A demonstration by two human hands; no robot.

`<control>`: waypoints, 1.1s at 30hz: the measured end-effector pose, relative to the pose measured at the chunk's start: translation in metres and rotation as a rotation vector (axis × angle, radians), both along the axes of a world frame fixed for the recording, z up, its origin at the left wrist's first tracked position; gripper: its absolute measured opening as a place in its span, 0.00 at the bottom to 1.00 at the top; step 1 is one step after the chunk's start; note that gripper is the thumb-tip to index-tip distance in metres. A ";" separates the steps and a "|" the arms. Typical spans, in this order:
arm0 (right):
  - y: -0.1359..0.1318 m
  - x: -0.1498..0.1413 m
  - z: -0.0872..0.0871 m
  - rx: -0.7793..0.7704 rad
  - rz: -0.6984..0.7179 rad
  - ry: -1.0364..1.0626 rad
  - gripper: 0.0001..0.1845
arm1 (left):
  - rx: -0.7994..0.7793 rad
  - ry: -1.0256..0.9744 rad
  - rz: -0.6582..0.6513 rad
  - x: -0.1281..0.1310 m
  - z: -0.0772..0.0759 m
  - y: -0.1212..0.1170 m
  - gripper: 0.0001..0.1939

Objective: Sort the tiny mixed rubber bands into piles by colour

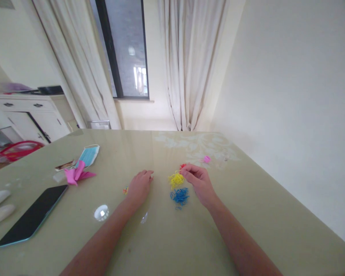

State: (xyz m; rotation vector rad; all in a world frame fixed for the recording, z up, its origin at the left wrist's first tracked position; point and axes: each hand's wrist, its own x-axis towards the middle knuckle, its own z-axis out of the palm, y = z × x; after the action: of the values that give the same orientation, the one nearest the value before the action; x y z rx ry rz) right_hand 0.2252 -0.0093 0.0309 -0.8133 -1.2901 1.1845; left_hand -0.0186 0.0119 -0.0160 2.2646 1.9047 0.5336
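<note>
My right hand [199,182] is over the right part of the small piles, thumb and forefinger pinched together by the yellow rubber bands [176,180]. Whatever lies between those fingertips is too small to make out. Blue rubber bands [179,196] form a loose heap on the near side of the yellow ones. Partly behind my right fingers shows a bit of a red pile [183,166]. My left hand [139,186] rests palm down on the table, fingers stretched forward. A small mixed-colour cluster [125,190] peeks out at its left edge.
On the glossy table [172,237] lie a dark tablet [33,214], pink folded paper [78,174], a blue face mask [88,155], a round shiny object [101,212] and a clear scrap [144,217]. A small pink item [206,159] sits farther back. A wall [299,115] borders the right side.
</note>
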 end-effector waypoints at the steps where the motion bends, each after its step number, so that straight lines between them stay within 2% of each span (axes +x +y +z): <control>1: 0.000 0.000 0.000 -0.001 0.002 -0.001 0.12 | 0.006 0.001 0.002 0.000 0.000 0.000 0.18; 5: -0.001 0.000 0.000 -0.004 0.008 -0.016 0.13 | 0.047 -0.057 -0.025 0.000 0.003 0.000 0.15; 9: 0.004 0.004 -0.004 0.021 -0.004 -0.092 0.13 | 0.046 -0.306 -0.038 0.001 0.007 0.001 0.13; 11: 0.010 0.005 -0.009 0.060 -0.042 -0.244 0.12 | -0.001 -0.484 -0.058 0.003 0.009 0.002 0.12; 15: 0.023 0.003 -0.026 0.176 -0.175 -0.712 0.09 | -0.047 -0.801 -0.112 0.008 0.012 0.003 0.11; 18: 0.028 -0.002 -0.034 0.233 -0.185 -0.970 0.07 | -0.073 -0.935 -0.144 0.011 0.013 0.002 0.14; 21: 0.028 -0.005 -0.036 0.210 -0.243 -1.110 0.08 | -0.117 -1.006 -0.156 0.013 0.014 0.000 0.16; 24: 0.025 -0.005 -0.033 0.200 -0.284 -1.051 0.11 | -0.157 -1.035 -0.162 0.015 0.015 -0.002 0.16; 29: 0.014 -0.011 -0.025 0.185 -0.132 -0.709 0.10 | -0.242 -1.048 -0.236 0.020 0.015 -0.006 0.15; 33: 0.009 -0.018 -0.025 0.179 -0.097 -0.628 0.09 | -0.261 -1.036 -0.310 0.025 0.012 -0.009 0.14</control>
State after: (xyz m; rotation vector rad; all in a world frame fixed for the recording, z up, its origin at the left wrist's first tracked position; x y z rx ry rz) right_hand 0.2074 0.0001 0.0058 -1.1495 -1.8097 0.7377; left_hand 0.0064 0.0026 -0.0037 1.5463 1.0096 1.0502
